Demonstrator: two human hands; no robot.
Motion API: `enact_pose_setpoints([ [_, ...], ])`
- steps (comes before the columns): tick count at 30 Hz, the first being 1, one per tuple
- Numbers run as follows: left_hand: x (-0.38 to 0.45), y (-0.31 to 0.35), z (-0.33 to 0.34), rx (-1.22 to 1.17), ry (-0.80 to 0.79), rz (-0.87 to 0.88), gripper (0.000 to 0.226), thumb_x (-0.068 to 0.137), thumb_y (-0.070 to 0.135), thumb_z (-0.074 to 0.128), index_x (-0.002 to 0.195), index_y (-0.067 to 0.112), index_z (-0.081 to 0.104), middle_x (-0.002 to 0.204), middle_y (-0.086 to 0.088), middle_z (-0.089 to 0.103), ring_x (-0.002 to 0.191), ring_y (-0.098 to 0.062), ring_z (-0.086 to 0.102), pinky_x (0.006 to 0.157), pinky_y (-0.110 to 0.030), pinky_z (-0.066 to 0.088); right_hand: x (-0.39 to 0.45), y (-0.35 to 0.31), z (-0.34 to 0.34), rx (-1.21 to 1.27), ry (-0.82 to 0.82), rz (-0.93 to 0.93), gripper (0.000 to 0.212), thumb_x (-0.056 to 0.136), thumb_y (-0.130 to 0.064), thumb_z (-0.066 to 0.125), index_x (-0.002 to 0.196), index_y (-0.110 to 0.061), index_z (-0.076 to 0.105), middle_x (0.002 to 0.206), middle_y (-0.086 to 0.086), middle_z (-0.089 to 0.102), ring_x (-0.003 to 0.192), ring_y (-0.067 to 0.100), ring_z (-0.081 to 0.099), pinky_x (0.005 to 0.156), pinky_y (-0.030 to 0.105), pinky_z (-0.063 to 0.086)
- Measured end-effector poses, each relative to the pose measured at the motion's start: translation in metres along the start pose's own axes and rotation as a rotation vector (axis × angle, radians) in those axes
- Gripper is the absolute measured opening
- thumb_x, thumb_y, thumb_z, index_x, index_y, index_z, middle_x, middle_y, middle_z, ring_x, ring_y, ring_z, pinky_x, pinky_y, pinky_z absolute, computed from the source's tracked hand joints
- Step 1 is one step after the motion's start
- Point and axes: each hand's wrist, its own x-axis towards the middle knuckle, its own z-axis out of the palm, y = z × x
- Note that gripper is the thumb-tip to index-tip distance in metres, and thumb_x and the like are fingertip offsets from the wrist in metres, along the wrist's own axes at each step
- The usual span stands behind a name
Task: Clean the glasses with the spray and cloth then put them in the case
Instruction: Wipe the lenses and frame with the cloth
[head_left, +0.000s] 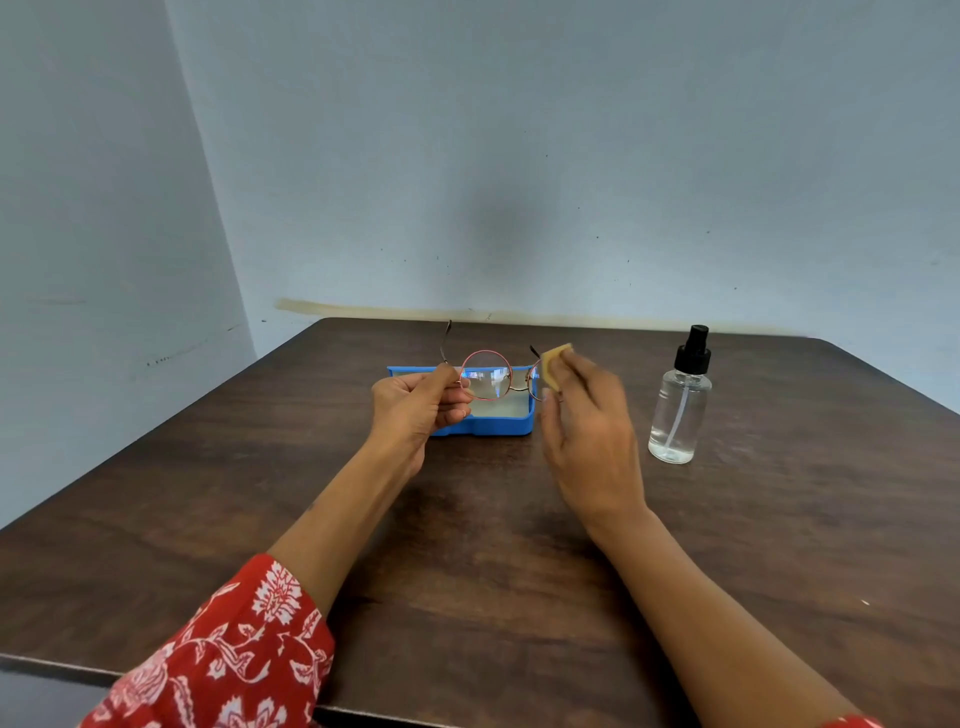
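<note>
Round pink-rimmed glasses (487, 375) are held above the table, temples unfolded and pointing away. My left hand (415, 405) pinches them at the left hinge. My right hand (584, 415) holds a small yellow cloth (553, 370) against the right lens, which the cloth and fingers mostly hide. Behind and below the glasses lies the open blue case (511, 427), pale grey inside. A clear spray bottle (680, 400) with a black pump top stands upright to the right, apart from both hands.
The dark wooden table (467, 545) runs up to a pale blue wall at the back and to a wall corner on the left. Its near edge lies under my forearms. A red patterned sleeve (223, 654) covers my left upper forearm.
</note>
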Motion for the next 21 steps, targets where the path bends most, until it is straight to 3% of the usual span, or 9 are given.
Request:
enact_pose_setpoints([
  [3, -0.001, 0.000, 0.001, 0.001, -0.003, -0.003, 0.012, 0.083, 0.009, 0.065, 0.078, -0.002, 0.068, 0.050, -0.003, 0.065, 0.041, -0.007, 0.057, 0.043, -0.014, 0.049, 0.000, 0.006, -0.003, -0.010, 0.030, 0.076, 0.038, 0.092, -0.018, 0.045, 0.118, 0.006, 0.059, 0.120, 0.019, 0.058, 0.113, 0.024, 0.048, 0.102, 0.012, 0.026],
  [9, -0.002, 0.000, 0.000, 0.005, 0.003, 0.006, 0.013, 0.083, 0.009, 0.065, 0.073, 0.001, 0.068, 0.051, -0.003, 0.065, 0.042, -0.008, 0.057, 0.044, -0.015, 0.049, -0.001, -0.003, 0.005, -0.002, -0.049, -0.113, 0.032, 0.091, -0.012, 0.049, 0.114, 0.005, 0.063, 0.117, 0.018, 0.061, 0.110, 0.028, 0.055, 0.098, 0.022, 0.039],
  [15, -0.001, 0.000, 0.001, 0.004, -0.005, -0.003, 0.012, 0.083, 0.009, 0.066, 0.075, -0.001, 0.068, 0.050, -0.003, 0.065, 0.042, -0.007, 0.057, 0.043, -0.015, 0.048, 0.000, 0.008, -0.002, 0.001, 0.039, 0.088, 0.035, 0.092, -0.015, 0.046, 0.115, 0.006, 0.062, 0.117, 0.019, 0.060, 0.111, 0.019, 0.045, 0.099, 0.013, 0.027],
  [21, -0.002, -0.001, 0.000, 0.014, -0.011, 0.016, 0.014, 0.083, 0.008, 0.065, 0.071, 0.001, 0.068, 0.049, -0.003, 0.065, 0.042, -0.008, 0.058, 0.043, -0.014, 0.048, -0.002, -0.007, 0.005, -0.011, -0.059, -0.119, 0.031, 0.088, -0.008, 0.051, 0.114, 0.004, 0.063, 0.115, 0.017, 0.061, 0.109, 0.027, 0.053, 0.097, 0.023, 0.037],
])
